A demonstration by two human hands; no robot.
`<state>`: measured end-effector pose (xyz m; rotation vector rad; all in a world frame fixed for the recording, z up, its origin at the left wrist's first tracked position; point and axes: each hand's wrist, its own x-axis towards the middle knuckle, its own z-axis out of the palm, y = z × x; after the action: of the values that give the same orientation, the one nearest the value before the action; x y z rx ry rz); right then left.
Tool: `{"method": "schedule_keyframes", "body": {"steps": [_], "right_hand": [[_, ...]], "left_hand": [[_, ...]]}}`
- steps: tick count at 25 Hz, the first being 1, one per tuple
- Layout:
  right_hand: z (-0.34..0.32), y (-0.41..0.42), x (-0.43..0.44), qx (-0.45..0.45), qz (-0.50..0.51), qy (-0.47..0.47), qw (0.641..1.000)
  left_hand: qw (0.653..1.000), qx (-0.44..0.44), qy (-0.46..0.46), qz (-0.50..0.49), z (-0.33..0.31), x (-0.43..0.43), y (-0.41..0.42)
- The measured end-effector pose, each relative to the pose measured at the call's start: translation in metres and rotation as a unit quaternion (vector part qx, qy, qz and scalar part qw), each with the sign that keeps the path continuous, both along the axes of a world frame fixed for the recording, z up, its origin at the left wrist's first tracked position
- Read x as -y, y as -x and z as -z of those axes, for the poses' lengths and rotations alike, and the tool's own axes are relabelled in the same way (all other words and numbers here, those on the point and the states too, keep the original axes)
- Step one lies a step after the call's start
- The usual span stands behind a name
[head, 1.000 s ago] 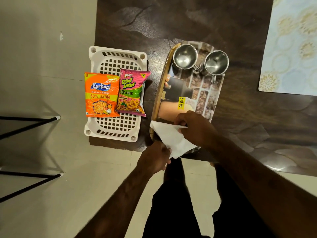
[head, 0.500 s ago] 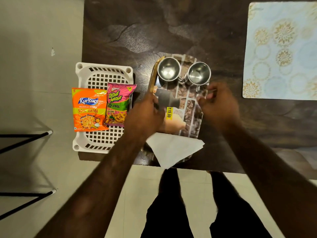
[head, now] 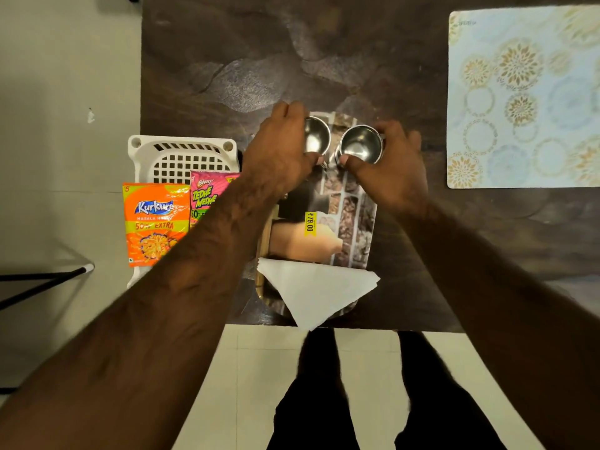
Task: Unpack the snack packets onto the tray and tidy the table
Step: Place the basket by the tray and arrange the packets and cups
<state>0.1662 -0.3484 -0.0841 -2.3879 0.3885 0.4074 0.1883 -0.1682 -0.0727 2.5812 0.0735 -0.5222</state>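
At the printed rectangular tray's (head: 354,219) far edge, the left hand (head: 279,154) fingers curl around one shiny steel cup (head: 316,138) while the right hand (head: 389,170) fingers wrap the other steel cup (head: 360,146).

Single head-mounted wide-angle view, looking steeply down from above the table's (head: 406,60) near edge; close range, both forearms and floor (head: 276,352) within frame.

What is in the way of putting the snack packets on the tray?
Two steel cups stand at the tray's far end, each held by a hand, and a white napkin covers the near end.
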Motion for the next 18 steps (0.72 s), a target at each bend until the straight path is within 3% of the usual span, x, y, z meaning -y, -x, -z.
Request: {"method": "schedule_keyframes", "body": {"steps": [18], "right_hand": [[-0.002,-0.005,-0.006,0.006,0.039,0.022,0.999]], "left_hand": [[0.994,0.007,0.026,0.108,-0.002,-0.009,-0.013]]}}
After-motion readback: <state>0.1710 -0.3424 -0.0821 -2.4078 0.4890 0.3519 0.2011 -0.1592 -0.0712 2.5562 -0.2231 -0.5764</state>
